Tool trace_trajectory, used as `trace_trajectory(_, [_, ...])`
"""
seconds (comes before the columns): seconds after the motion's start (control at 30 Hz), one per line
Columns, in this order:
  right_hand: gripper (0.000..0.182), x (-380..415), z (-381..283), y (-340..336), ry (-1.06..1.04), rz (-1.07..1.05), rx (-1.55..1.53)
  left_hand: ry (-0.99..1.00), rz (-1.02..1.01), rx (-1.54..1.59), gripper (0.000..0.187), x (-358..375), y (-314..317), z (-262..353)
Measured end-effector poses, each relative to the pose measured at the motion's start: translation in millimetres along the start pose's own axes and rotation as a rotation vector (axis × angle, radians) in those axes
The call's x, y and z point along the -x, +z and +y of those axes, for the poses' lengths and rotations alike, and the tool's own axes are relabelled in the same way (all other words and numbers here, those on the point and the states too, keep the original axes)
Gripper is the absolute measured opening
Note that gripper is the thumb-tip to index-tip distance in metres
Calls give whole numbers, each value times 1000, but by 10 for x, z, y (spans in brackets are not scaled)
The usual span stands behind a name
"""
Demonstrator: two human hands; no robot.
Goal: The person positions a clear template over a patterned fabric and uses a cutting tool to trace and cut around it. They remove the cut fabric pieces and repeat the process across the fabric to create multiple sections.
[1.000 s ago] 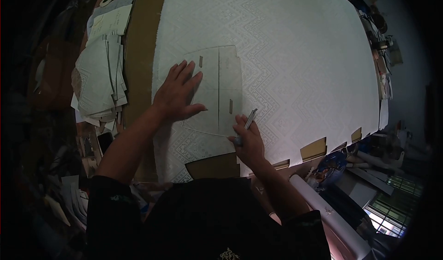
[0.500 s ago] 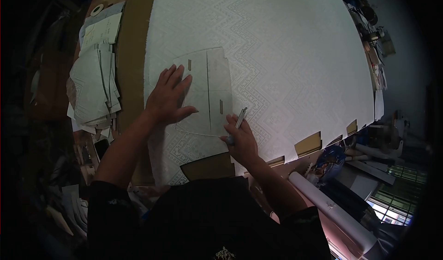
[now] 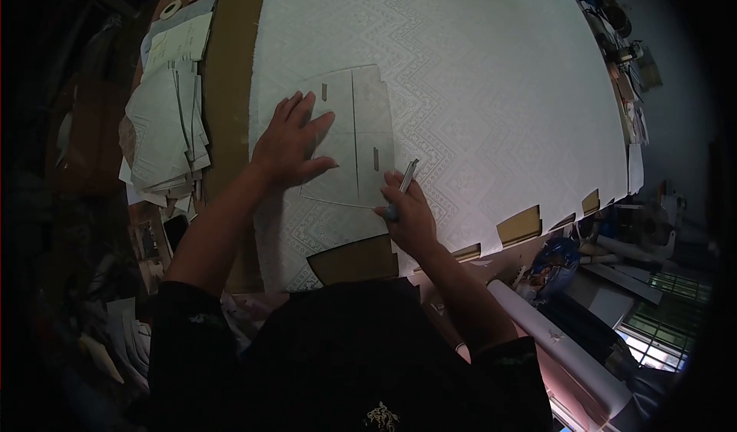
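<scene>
My left hand (image 3: 292, 144) lies flat, fingers spread, on a pale paper template (image 3: 361, 133) that rests on a large sheet of white patterned fabric (image 3: 476, 79). The template has a centre line and two small slots. My right hand (image 3: 408, 213) grips a silver pen (image 3: 405, 177) at the template's lower right edge, its tip touching the fabric beside the template.
A stack of cut white pieces (image 3: 165, 129) lies at the left beyond a brown cardboard strip (image 3: 230, 71). Notches show along the fabric's near edge (image 3: 522, 226). A white roll (image 3: 553, 344) lies at the lower right, and clutter lines the far right edge.
My right hand with the pen has moved along the template's lower edge toward its right corner. My left hand stays pressed on the template. The view shifted slightly.
</scene>
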State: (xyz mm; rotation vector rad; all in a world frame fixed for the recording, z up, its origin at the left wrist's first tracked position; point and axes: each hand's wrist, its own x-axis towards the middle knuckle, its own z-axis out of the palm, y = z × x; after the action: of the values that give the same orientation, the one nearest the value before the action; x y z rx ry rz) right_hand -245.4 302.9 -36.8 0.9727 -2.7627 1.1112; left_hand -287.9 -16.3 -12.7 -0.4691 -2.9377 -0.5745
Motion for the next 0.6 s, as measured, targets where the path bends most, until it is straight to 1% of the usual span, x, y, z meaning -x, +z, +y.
trace_trajectory(0.6, [42, -23, -66, -14, -1, 18, 53, 28, 24, 2, 84, 25, 47, -49])
